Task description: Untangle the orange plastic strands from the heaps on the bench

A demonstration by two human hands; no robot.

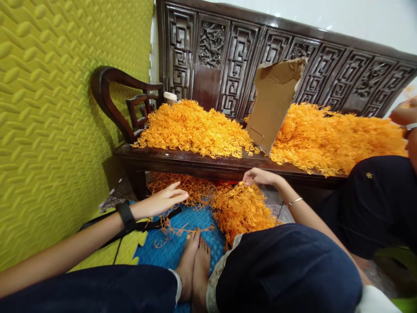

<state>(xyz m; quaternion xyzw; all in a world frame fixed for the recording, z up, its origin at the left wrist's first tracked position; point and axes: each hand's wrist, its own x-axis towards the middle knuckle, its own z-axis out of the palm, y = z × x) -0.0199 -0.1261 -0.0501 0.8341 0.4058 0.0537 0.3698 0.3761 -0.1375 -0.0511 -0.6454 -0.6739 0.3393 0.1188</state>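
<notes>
My left hand [166,199], with a black band on the wrist, reaches out with its fingers stretched and nothing in them. Below and behind it lie thin orange plastic strands [195,191], some scattered over the blue mat. My right hand [257,176], a silver bangle on its wrist, has its fingers bent down and pinched at the top of a heap of frilly orange plastic pieces [244,213]. This heap rises between my knees, in front of the bench. The piece at my fingertips is partly hidden by them.
A dark carved wooden bench [195,164] bears a left pile [202,130] and a right pile [335,139] of orange pieces, split by an upright cardboard sheet [276,104]. Yellow padding [65,108] covers the left wall. At right are another person's hand [404,113] and dark-clothed knee.
</notes>
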